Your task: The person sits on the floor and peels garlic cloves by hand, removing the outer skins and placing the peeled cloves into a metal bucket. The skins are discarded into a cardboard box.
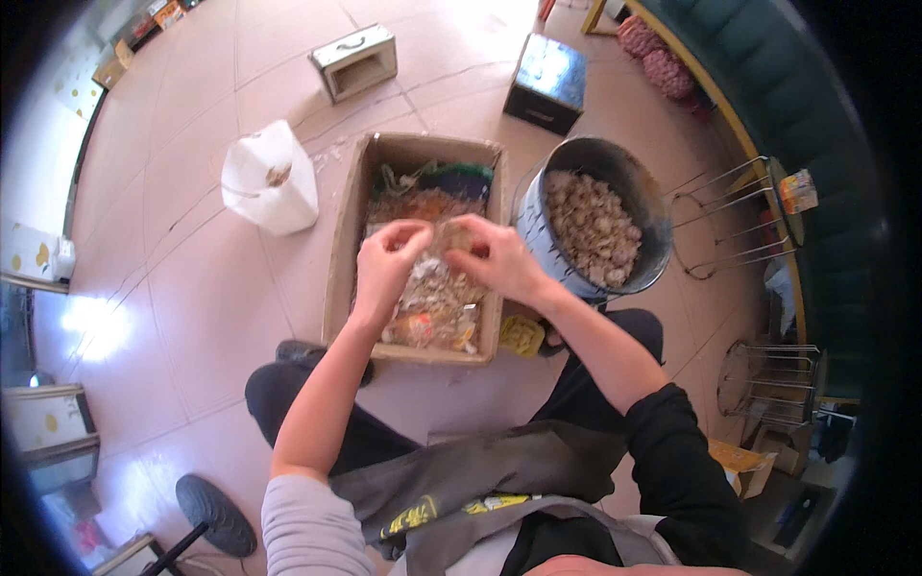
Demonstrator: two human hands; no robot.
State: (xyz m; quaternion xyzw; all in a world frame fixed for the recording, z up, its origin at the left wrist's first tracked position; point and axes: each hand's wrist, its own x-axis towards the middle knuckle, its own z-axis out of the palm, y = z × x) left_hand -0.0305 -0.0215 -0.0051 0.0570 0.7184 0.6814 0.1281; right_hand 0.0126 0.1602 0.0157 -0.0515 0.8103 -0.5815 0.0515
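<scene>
My left hand (387, 261) and my right hand (498, 255) are close together above an open cardboard box (338, 288). A blurred, pale brown piece (452, 239) that looks like garlic skin or a bulb is held in the fingers of my right hand. The thumb and forefinger of my left hand curl close to it; whether they grip anything is unclear. Papery peelings (436, 288), a clear plastic wrapper (418, 327) and a dark green-edged bag (464, 180) lie inside the box. To its right stands a metal bucket (533, 216) part-filled with garlic (594, 227).
A white bag (270, 183) stands on the tiled floor at left. Beyond the box are a hollow stool (356, 61) and a dark box-shaped stool (547, 79). Wire-legged stools (774, 378) and pink mesh sacks (659, 61) line the right. A yellow basket (522, 335) sits by my foot.
</scene>
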